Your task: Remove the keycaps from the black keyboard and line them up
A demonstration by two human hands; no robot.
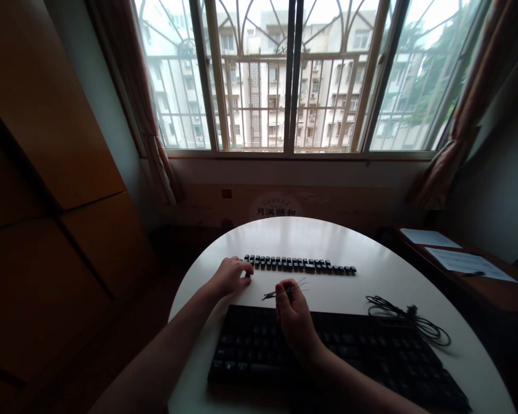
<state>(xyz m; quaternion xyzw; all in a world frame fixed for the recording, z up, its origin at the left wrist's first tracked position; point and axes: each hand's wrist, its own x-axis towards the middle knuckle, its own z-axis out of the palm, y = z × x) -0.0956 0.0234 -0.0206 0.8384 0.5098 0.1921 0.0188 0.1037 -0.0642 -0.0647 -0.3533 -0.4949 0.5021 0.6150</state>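
Note:
Thumb and fingers of my left hand (pixel 232 275) are closed on a small black keycap (pixel 247 274) at the left end of the keycap rows. These black keycaps (pixel 285 264) stand in two close lines across the white table, with a few more trailing off at the right. A thin keycap puller (pixel 269 296) is gripped in my right hand (pixel 292 307), its dark end pointing left and its fine wire loops sticking out to the right. Below lies a black keyboard (pixel 259 345), partly covered by my right hand and forearm. In this dim light its individual keys are hard to make out.
A coiled black cable (pixel 427 329) rests at the keyboard's upper right. The round white table (pixel 280 236) has a curved far edge. To the right, papers (pixel 468 261) and a dark pen lie on a brown surface. A cabinet (pixel 47 172) stands left; a barred window lies ahead.

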